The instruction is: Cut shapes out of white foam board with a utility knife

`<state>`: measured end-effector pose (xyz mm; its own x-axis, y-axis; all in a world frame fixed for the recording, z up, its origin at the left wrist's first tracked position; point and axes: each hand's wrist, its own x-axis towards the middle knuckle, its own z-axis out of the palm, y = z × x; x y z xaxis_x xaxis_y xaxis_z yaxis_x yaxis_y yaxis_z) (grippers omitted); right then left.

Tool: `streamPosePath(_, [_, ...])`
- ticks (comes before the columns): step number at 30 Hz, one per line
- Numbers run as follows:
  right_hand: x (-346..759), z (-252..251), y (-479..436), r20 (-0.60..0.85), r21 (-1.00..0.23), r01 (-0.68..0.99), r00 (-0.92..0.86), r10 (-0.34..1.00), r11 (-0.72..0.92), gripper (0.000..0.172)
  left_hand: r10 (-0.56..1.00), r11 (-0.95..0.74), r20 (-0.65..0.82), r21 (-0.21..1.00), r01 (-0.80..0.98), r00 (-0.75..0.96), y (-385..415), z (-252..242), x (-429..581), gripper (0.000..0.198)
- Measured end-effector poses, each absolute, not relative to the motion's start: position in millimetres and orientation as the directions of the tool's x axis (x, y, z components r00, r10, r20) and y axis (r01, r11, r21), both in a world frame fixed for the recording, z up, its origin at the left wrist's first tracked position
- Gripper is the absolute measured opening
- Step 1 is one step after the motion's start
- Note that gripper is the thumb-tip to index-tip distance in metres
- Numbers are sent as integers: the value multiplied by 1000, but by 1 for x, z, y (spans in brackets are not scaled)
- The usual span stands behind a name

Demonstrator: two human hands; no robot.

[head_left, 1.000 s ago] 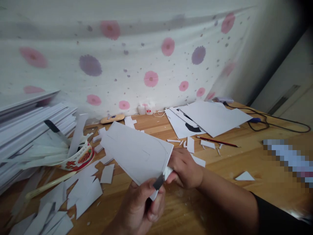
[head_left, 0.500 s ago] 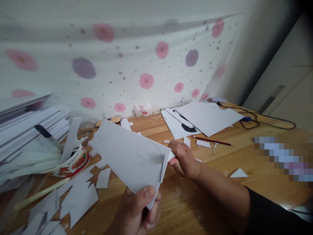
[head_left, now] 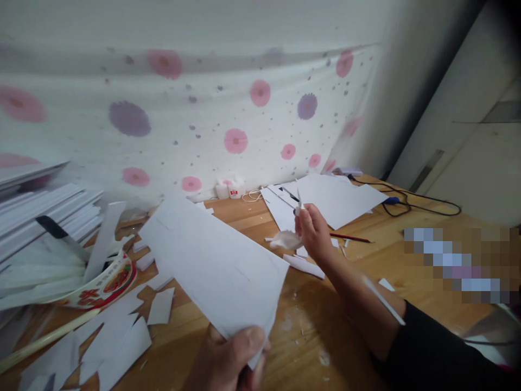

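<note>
A large piece of white card with faint pencil lines is held up over the table. My left hand grips its lower corner, thumb on top and fingers behind. To the right, my right hand is closed around a pair of white-handled scissors, whose blades point upward, apart from the card. Just below that hand is a narrow white offcut. Another thin white strip shows over my right forearm.
Cut scraps lie at the front left, near a red-and-white bowl and stacked white boards. More card sheets, a pencil and a black cable lie at the right. Small white bottles stand at the back.
The scissors in my right hand have come away from the card's right edge and moved up, blades now visible. The narrow folded edge strip is off the card. The view has shifted slightly right.
</note>
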<state>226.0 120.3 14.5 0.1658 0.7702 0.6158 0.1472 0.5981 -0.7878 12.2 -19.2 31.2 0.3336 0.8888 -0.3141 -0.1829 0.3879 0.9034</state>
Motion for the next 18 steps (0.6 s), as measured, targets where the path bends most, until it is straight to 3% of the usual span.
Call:
streamPosePath(4, [208, 19, 104, 489, -872, -44, -23, 872, 488, 37, 932, 308, -255, 933, -189, 259, -5, 31, 12, 47])
streamPosePath(9, [185, 19, 79, 353, -927, -218, -236, 906, 304, 39, 960, 249, -230, 961, -116, 160, 11, 36, 14, 41])
streamPosePath(12, [177, 14, 74, 301, -924, -322, -282, 911, 206, 38, 967, 250, -236, 952, -176, 100, 13, 39, 18, 36])
streamPosePath(15, [174, 10, 73, 340, -905, -347, -245, 908, 246, 36, 964, 266, -249, 921, -286, 96, 12, 40, 22, 31])
streamPosePath(18, [177, 12, 71, 451, -862, -314, -121, 884, 397, 32, 975, 222, -210, 903, -367, 75, 9, 42, 23, 28])
